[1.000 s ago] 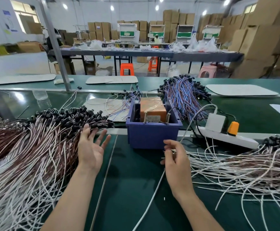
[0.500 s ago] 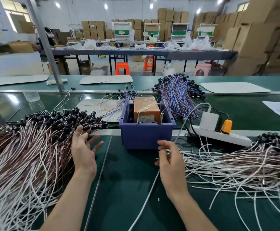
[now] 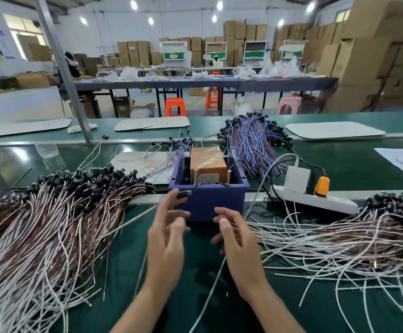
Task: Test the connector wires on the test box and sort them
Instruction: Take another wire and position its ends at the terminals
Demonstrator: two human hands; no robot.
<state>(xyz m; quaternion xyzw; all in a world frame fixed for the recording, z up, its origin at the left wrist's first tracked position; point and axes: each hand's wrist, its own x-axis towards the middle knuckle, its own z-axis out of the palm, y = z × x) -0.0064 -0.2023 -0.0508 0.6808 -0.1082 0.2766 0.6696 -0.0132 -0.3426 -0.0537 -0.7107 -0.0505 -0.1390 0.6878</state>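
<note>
The test box, an orange unit (image 3: 208,162) with two upright metal pins, sits in a blue bin (image 3: 208,200) at the centre. My left hand (image 3: 166,234) is raised just in front of the bin and pinches the black connector (image 3: 184,193) of one wire at its fingertips; that wire trails off left, blurred. Brown-white connector wires are heaped in a large pile (image 3: 51,224) on the left. A second pile (image 3: 339,241) spreads on the right. My right hand (image 3: 237,241) hovers at that pile's near ends, fingers loosely curled, with nothing seen in them.
A white power strip (image 3: 315,200) with a white adapter and an orange plug lies right of the bin. A white cable (image 3: 210,294) runs under my right hand toward me. Blue-red wires (image 3: 253,143) are heaped behind the bin. White mats lie on the far belt.
My left hand left the left pile and moved right to the front of the bin, now with a connector at its fingertips. My right hand stayed near the right pile's ends.
</note>
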